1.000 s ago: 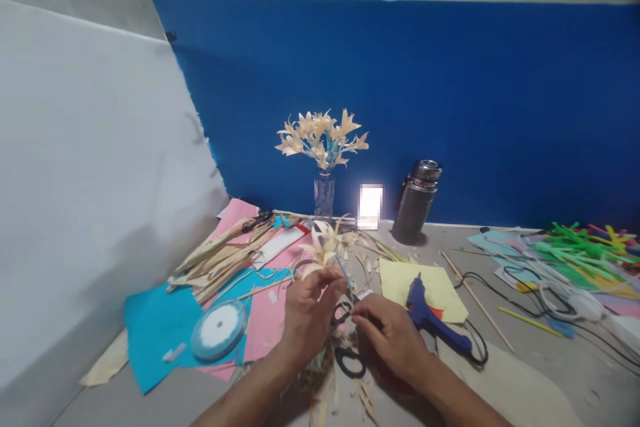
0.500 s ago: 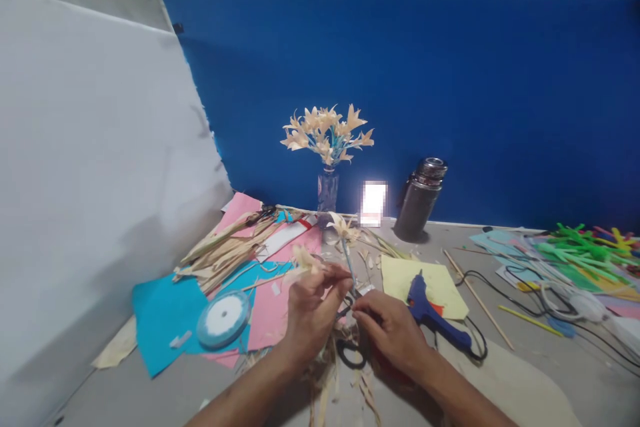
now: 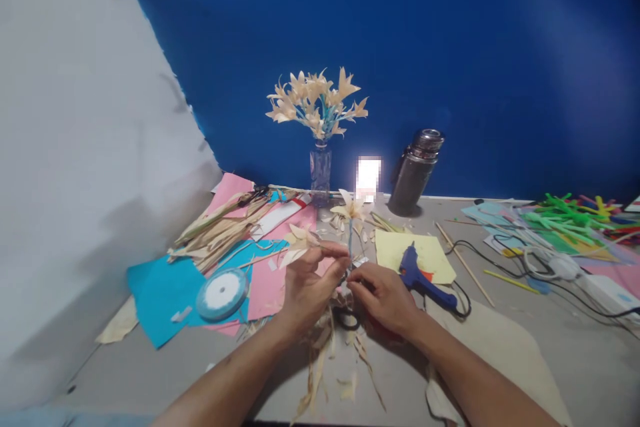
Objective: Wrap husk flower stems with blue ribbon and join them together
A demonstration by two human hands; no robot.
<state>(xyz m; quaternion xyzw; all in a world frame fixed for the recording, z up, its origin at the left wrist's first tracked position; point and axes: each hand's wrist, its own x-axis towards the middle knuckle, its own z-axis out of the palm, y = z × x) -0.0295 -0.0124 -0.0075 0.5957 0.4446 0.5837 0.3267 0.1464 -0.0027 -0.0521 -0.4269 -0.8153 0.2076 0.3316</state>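
Note:
A cream husk flower [image 3: 349,208] stands upright above my hands on a thin pale-blue stem [image 3: 351,239]. My left hand [image 3: 314,283] pinches that stem between thumb and fingertips. A second cream flower [image 3: 299,240] leans out beyond the left knuckles; its stem is mostly hidden, seemingly tucked in the same hand. Close beside it, my right hand [image 3: 385,299] is closed at the lower end of the stem, the fingertips curled and partly hidden. Below and between the hands lie black-handled scissors [image 3: 346,319] among husk scraps [image 3: 320,350].
A glass bottle [image 3: 321,173] holds similar flowers at the back, near a dark flask [image 3: 414,177]. At left are a ribbon spool [image 3: 223,295], blue paper [image 3: 150,293] and dried husks [image 3: 215,227]. A blue glue gun [image 3: 423,283], cords and green pipe cleaners [image 3: 565,217] lie at right.
The view has tilted down slightly. The upright flower has straightened and turned its open face more toward me. The second flower at my left hand shows more clearly; both hands stay close together.

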